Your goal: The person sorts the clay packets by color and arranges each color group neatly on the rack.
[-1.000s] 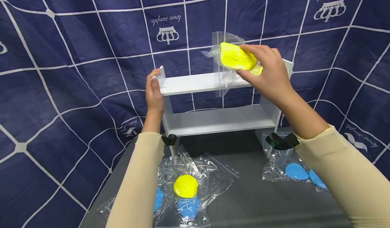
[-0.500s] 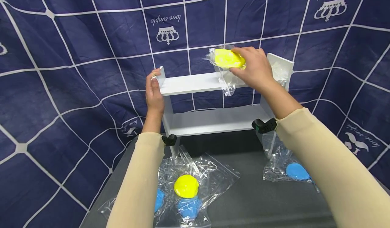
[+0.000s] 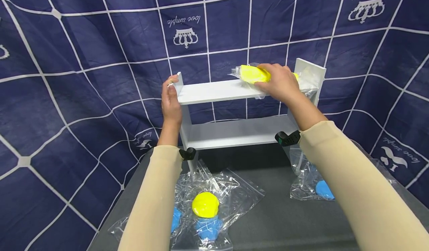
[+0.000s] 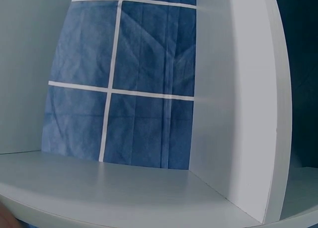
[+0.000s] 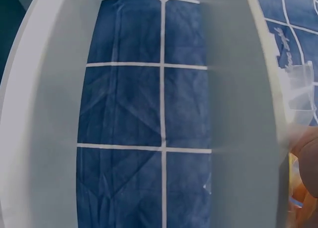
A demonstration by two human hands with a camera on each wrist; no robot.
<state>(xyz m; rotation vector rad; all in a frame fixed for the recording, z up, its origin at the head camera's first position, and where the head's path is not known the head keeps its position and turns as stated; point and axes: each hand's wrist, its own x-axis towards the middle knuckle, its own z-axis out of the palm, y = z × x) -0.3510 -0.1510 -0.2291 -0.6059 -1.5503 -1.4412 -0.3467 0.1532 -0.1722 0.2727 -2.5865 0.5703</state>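
Observation:
My right hand (image 3: pixel 279 82) pinches a clear zip bag holding a yellow, clay-like lump (image 3: pixel 253 73), low over the top board of a white two-tier shelf (image 3: pixel 214 91). Just past that hand, a bit of yellow and some clear plastic (image 3: pixel 309 79) show by the shelf's right end panel. With fingers over the top and thumb on the near side, my left hand (image 3: pixel 171 102) grips the left end panel. The right wrist view catches part of the right hand (image 5: pixel 304 161) at its edge; in the left wrist view only a sliver of the left hand shows at the bottom corner.
On the dark table (image 3: pixel 268 213) lie clear zip bags with a yellow lump (image 3: pixel 205 205) and blue lumps (image 3: pixel 208 228) in front of the shelf. Another bagged blue lump (image 3: pixel 324 190) is at the right, partly behind my sleeve. A blue checked curtain (image 3: pixel 134 38) hangs behind.
My right hand has moved down and slightly left with the bagged yellow lump, from above the shelf to close over its top board. The left hand has stayed on the end panel.

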